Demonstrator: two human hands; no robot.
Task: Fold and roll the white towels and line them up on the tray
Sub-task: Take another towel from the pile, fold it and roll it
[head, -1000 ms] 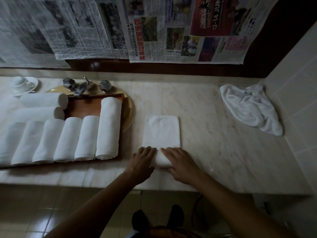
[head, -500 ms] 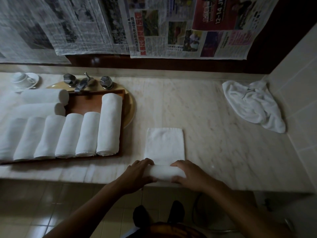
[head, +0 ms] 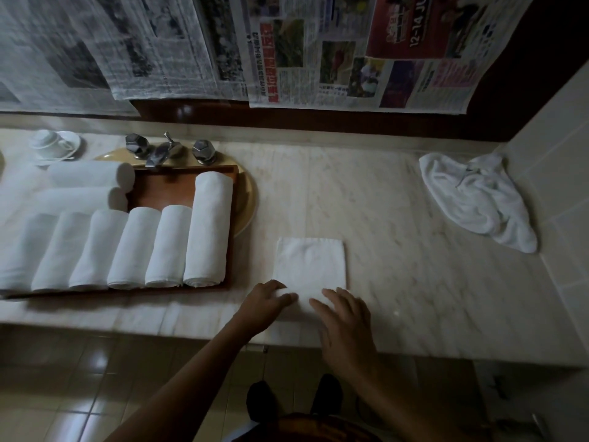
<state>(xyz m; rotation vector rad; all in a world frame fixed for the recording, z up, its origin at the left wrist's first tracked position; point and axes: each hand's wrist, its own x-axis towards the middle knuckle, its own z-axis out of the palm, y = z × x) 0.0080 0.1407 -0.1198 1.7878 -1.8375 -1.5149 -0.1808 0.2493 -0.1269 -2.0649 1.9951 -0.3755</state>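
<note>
A folded white towel [head: 310,263] lies flat on the marble counter, its near end rolled up. My left hand [head: 266,304] rests on the left end of that roll and my right hand [head: 345,320] presses on its right end with straight, spread fingers. To the left sits the wooden tray [head: 172,189] holding a row of several rolled white towels [head: 207,228]. Two more rolls [head: 92,173] lie crosswise behind the row. A crumpled white towel [head: 478,202] lies at the far right by the tiled wall.
A tap with two knobs [head: 161,151] and a yellow basin rim [head: 250,199] lie behind the tray. A white cup and saucer [head: 54,145] stand at the back left. Newspapers [head: 318,52] hang on the wall. The counter's front edge [head: 127,320] runs below my hands.
My hands have rolled the towel's near end forward a little, and the flat part is shorter. My right hand's fingers have gone from curled over the roll to straight.
</note>
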